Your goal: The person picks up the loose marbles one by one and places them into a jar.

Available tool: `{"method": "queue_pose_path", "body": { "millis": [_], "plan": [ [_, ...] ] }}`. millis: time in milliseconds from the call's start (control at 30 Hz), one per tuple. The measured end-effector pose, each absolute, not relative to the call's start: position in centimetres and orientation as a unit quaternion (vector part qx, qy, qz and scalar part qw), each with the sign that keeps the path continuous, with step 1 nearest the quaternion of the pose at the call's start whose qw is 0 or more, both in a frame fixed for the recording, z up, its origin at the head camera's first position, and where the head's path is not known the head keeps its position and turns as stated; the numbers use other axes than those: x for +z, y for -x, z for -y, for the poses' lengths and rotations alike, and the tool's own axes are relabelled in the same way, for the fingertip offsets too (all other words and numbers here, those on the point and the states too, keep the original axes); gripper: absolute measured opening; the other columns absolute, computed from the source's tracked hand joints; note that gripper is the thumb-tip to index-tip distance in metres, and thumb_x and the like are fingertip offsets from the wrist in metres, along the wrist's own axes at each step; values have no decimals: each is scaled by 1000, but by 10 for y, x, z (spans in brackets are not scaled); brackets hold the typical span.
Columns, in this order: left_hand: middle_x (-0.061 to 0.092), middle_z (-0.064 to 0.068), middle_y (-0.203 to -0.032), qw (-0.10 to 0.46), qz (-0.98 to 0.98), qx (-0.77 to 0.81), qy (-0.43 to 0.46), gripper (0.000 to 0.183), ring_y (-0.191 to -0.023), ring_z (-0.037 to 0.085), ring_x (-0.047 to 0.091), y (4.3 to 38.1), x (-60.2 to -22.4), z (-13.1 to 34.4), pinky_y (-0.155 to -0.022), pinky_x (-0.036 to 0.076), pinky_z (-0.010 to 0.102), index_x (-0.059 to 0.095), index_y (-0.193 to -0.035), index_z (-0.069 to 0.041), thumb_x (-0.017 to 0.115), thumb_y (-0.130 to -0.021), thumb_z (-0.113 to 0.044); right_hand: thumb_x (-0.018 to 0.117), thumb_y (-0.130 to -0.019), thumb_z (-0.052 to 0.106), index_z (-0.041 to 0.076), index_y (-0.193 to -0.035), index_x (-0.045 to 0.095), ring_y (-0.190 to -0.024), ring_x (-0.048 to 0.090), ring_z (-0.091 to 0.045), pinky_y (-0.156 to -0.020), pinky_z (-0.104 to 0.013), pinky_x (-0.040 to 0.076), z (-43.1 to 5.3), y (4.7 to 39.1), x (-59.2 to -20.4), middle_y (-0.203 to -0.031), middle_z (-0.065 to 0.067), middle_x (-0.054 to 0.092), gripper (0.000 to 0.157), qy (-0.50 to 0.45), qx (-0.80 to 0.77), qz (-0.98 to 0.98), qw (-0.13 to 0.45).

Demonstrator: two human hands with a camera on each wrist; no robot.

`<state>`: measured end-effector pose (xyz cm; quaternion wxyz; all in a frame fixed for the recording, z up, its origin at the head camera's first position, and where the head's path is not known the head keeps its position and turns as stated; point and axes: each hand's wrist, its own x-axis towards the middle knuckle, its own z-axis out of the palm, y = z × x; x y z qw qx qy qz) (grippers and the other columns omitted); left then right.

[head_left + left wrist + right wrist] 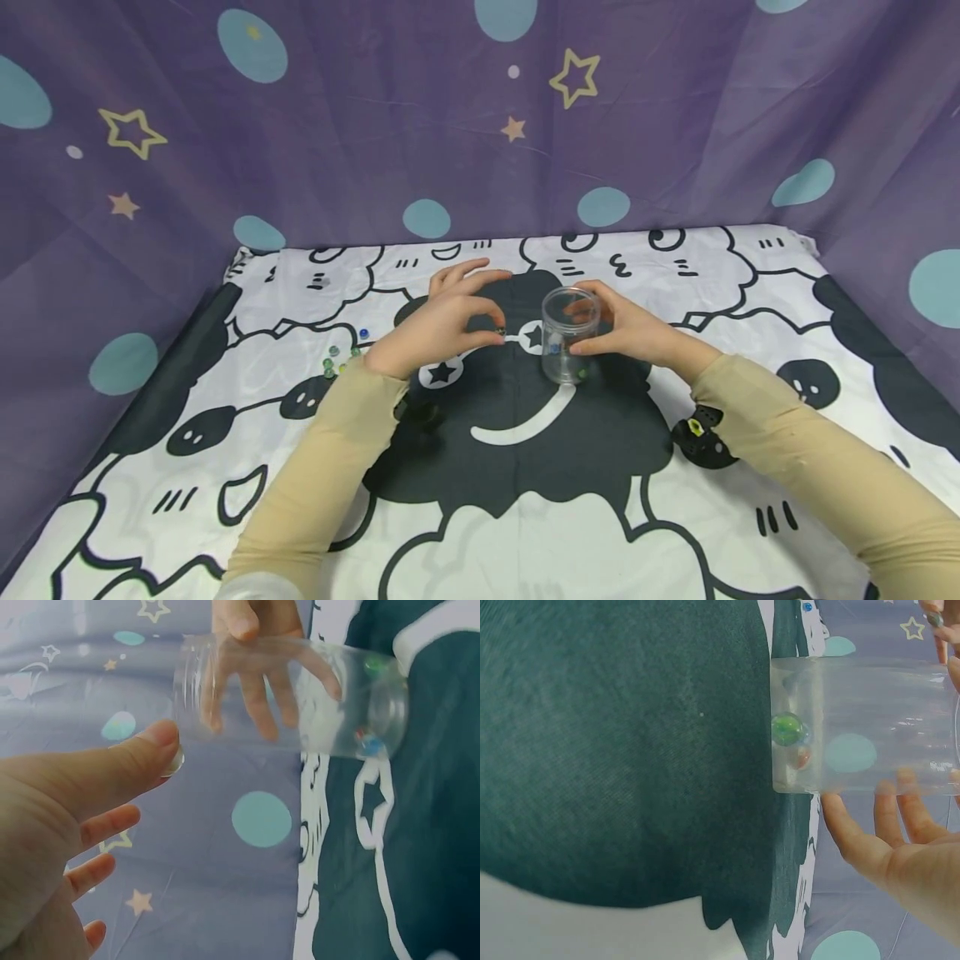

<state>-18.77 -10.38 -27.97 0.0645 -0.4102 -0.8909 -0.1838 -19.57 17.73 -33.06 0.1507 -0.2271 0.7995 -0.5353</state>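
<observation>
My left hand (442,329) pinches a small glass marble (176,762) between thumb and forefinger, with the other fingers spread. It is just left of a clear, open-topped jar (558,365), close to rim height. The jar stands upright on the dark part of the cloth. My right hand (639,331) grips it from the right, thumb in front and fingers curved round behind. At the bottom lie a few marbles: a green marble (787,729), a reddish marble (802,757) and a blue marble (371,744).
Left of the left wrist, several loose marbles lie on the cloth, among them a green marble (328,364) and a blue marble (363,333). A black-and-white patterned cloth (525,550) covers the table. Behind it hangs a purple curtain (337,125).
</observation>
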Motion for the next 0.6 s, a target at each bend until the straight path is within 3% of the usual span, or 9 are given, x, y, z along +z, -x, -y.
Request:
{"method": "queue_pose_path", "body": {
  "millis": [600],
  "plan": [
    [41,5,-146,84,884,-201,413,14,-144,26,16,195,-264,66,-109,13,55,72,-89,-18,75,-82,-28,73,-81,7,11,-143,29,-126,44,-37,-98,-53,40,-177,195,-330,-135,-21,47,76,216,-533,-802,161]
  ]
}}
